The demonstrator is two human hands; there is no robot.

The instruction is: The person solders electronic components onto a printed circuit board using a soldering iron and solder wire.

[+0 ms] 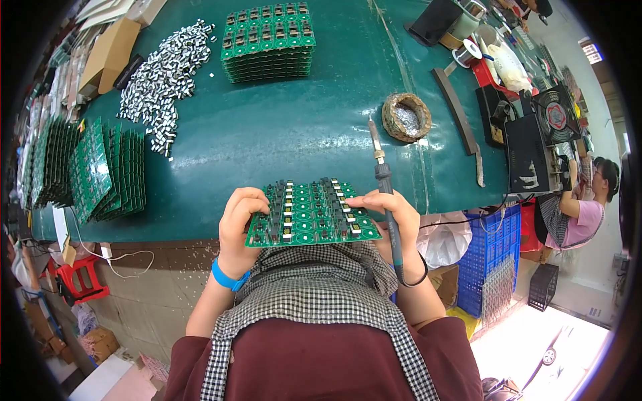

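A green circuit board panel [314,215], set with rows of dark and white components, is held level at the table's front edge. My left hand [239,217] grips its left end with bent fingers. At the right end, my right hand [399,212] has its fingertips on the board's components. A soldering iron [384,174] with a dark grip lies in that same hand, its metal tip pointing away over the table and clear of the board. Its cord loops by my right wrist.
Loose small white-and-black components [167,77] are heaped at the far left. Board stacks stand at the back [267,43] and left [107,170]. Right of the iron sit a round tip-cleaning holder [406,117], a dark metal bar [456,110] and a black fan unit [545,127]. A co-worker [582,207] sits at right.
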